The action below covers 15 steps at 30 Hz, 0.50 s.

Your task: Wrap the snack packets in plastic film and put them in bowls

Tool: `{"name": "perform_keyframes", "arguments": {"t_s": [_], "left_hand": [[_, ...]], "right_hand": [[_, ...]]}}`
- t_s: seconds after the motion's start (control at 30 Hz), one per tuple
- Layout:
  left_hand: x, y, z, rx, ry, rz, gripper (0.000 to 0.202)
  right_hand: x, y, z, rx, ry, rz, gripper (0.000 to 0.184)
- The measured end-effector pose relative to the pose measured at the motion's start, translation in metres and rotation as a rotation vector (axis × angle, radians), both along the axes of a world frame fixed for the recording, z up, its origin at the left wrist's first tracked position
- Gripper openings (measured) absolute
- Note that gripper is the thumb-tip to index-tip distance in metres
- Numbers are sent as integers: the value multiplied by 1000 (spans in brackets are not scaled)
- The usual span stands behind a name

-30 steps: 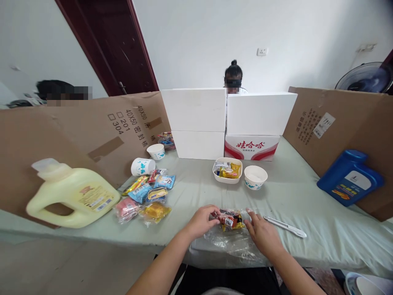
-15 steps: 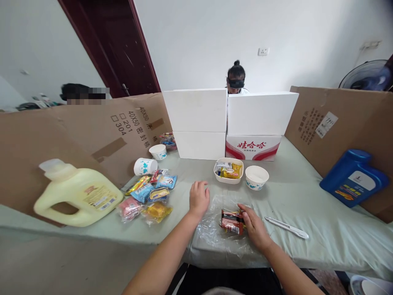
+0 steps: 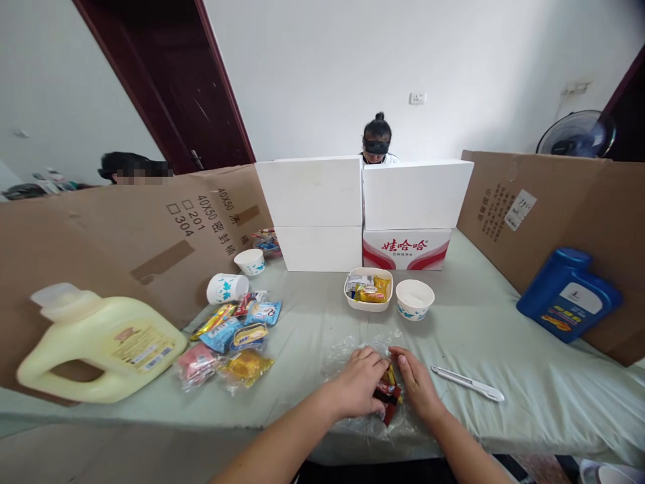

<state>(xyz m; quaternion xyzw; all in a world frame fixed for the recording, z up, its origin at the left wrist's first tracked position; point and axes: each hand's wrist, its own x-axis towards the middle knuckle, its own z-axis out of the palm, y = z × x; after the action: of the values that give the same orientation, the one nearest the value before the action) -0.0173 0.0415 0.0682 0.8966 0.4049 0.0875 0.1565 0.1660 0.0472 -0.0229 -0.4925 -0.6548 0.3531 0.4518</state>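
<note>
My left hand [image 3: 359, 384] and my right hand [image 3: 416, 383] are close together at the near edge of the table, both closed around a small bunch of red and yellow snack packets [image 3: 389, 394]. The packets rest on a crumpled clear plastic bag [image 3: 347, 353] spread on the pale green cloth. A white pen-like tool [image 3: 467, 383] lies just right of my right hand.
A pile of coloured snack packets [image 3: 232, 333] and a yellow jug [image 3: 98, 341] lie to the left. A white dish with packets [image 3: 368, 290] and a paper bowl [image 3: 414, 299] stand ahead. Cardboard walls, white foam boxes [image 3: 363, 195] and a blue jug [image 3: 568, 295] ring the table. Other people sit behind the walls.
My left hand came back from the cloth onto the packets beside my right hand. The packets shifted nearer to me. The camera tilted down slightly.
</note>
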Motion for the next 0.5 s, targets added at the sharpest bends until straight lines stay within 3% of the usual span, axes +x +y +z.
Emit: {"name": "perform_keyframes", "arguments": {"t_s": [0.1, 0.23, 0.3, 0.37, 0.43, 0.5], "left_hand": [[-7, 5, -3, -61, 3, -6, 60], [-14, 4, -12, -120, -67, -145, 55], [-20, 6, -10, -166, -151, -154, 52], [-29, 18, 2, -243, -294, -83, 57], [-37, 46, 25, -265, -455, 35, 62], [-43, 89, 53, -78, -531, 186, 60]], "right_hand": [[-1, 0, -1, 4, -30, -11, 52], [-1, 1, -2, 14, -49, -1, 51], [-1, -1, 0, 11, -55, 7, 51], [-1, -3, 3, 11, -68, 17, 50], [-1, -5, 7, 14, -86, 31, 48], [-2, -6, 9, 19, -102, 41, 45]]}}
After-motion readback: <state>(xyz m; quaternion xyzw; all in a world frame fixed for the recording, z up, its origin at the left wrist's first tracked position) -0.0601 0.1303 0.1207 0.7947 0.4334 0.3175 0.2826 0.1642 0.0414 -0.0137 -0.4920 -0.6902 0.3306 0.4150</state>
